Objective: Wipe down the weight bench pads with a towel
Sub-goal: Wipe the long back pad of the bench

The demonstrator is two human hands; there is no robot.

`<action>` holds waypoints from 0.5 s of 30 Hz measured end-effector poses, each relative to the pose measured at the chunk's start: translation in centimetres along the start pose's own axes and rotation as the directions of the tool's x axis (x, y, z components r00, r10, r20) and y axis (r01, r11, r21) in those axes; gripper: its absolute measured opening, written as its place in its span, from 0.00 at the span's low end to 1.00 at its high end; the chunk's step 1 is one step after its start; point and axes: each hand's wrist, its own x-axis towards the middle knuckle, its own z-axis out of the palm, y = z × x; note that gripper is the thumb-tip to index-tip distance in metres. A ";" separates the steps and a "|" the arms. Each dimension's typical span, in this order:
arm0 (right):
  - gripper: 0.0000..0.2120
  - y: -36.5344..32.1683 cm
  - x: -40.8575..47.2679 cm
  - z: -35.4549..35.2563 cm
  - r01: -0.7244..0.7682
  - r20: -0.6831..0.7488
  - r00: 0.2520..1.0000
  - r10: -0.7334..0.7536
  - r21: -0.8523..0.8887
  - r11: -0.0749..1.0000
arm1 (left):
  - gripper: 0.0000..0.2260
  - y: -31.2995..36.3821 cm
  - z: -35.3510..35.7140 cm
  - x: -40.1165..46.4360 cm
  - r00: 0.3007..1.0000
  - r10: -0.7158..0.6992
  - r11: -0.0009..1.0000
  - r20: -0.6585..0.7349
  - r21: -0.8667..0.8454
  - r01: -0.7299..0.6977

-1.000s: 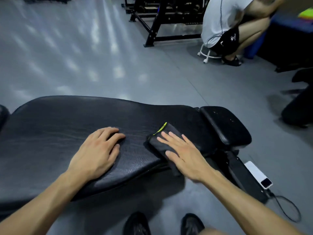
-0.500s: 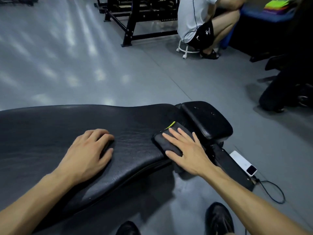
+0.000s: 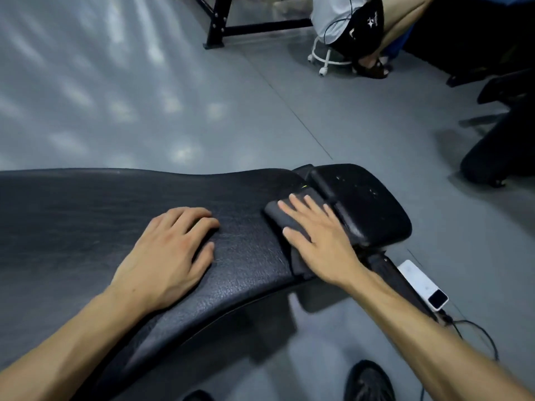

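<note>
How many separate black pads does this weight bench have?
2. The long pad runs from the left edge under the left hand. The small pad sits at its right end, beside the towel under the right hand. More may lie out of frame.

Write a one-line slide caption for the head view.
Right hand presses a dark towel flat at the long bench pad's end, left hand bracing the pad.

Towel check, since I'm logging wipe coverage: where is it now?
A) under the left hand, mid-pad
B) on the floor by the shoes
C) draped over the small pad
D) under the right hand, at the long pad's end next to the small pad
D: the right hand lies flat on the towel at the long pad's end, beside the small pad.
</note>
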 end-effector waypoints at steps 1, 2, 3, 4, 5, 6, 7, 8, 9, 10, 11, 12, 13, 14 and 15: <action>0.28 -0.7 -1.4 0.0 0.102 0.042 0.994 -0.102 -0.008 0.995 | 0.18 0.0 0.0 0.0 1.000 -0.004 1.000 0.003 0.000 0.004; 0.27 -0.7 -2.2 -0.1 0.179 0.070 0.982 -0.178 -0.014 0.984 | 0.18 0.1 0.0 0.0 1.000 -0.006 1.000 0.006 -0.003 0.006; 0.27 -0.1 -2.0 -0.5 0.212 0.088 0.973 -0.211 0.001 0.977 | 0.18 0.1 0.0 0.1 1.000 -0.006 1.000 0.006 -0.004 0.006; 0.26 1.0 -1.0 -0.8 0.206 0.076 0.975 -0.207 0.021 0.978 | 0.18 0.0 0.0 0.0 1.000 -0.005 1.000 0.007 -0.005 0.005; 0.26 2.2 0.5 -1.2 0.155 0.053 0.986 -0.157 0.044 0.987 | 0.18 0.0 0.1 0.0 1.000 -0.004 1.000 0.007 -0.004 0.004; 0.26 3.4 2.4 -1.5 0.065 0.022 0.998 -0.067 0.068 0.996 | 0.18 0.0 0.2 0.1 1.000 -0.004 1.000 0.007 -0.002 0.004; 0.25 4.6 4.5 -1.7 -0.051 0.000 0.999 0.051 0.100 0.994 | 0.18 0.0 0.2 0.1 1.000 -0.004 1.000 0.006 -0.002 0.004; 0.25 5.2 6.5 -1.9 -0.162 -0.009 0.986 0.165 0.139 0.977 | 0.17 0.0 0.2 0.2 1.000 -0.006 1.000 0.004 -0.005 0.006; 0.24 5.3 8.1 -1.8 -0.239 -0.009 0.970 0.243 0.147 0.960 | 0.17 0.0 0.2 0.2 1.000 -0.012 1.000 0.002 -0.008 0.012; 0.25 4.5 9.2 -1.4 -0.257 -0.006 0.966 0.259 0.101 0.961 | 0.17 0.0 0.2 0.3 1.000 -0.015 1.000 0.001 -0.010 0.015; 0.25 3.2 9.4 -0.7 -0.214 0.002 0.977 0.214 0.020 0.977 | 0.16 0.0 0.2 0.3 1.000 -0.017 1.000 0.000 -0.008 0.017; 0.26 1.5 8.9 0.0 -0.113 0.013 0.993 0.114 -0.046 0.992 | 0.16 0.1 0.3 0.2 1.000 -0.018 1.000 0.000 -0.005 0.018; 0.27 -0.2 7.8 0.4 0.026 0.034 0.999 -0.023 -0.075 0.997 | 0.16 0.1 0.3 0.2 1.000 -0.020 1.000 0.001 -0.004 0.020; 0.28 -1.6 6.4 0.6 0.166 0.067 0.985 -0.161 -0.074 0.983 | 0.16 0.1 0.3 0.3 1.000 -0.022 1.000 0.002 -0.003 0.022; 0.28 -2.2 5.1 0.6 0.268 0.114 0.959 -0.261 -0.047 0.962 | 0.16 0.1 0.2 0.3 1.000 -0.021 1.000 0.004 -0.003 0.021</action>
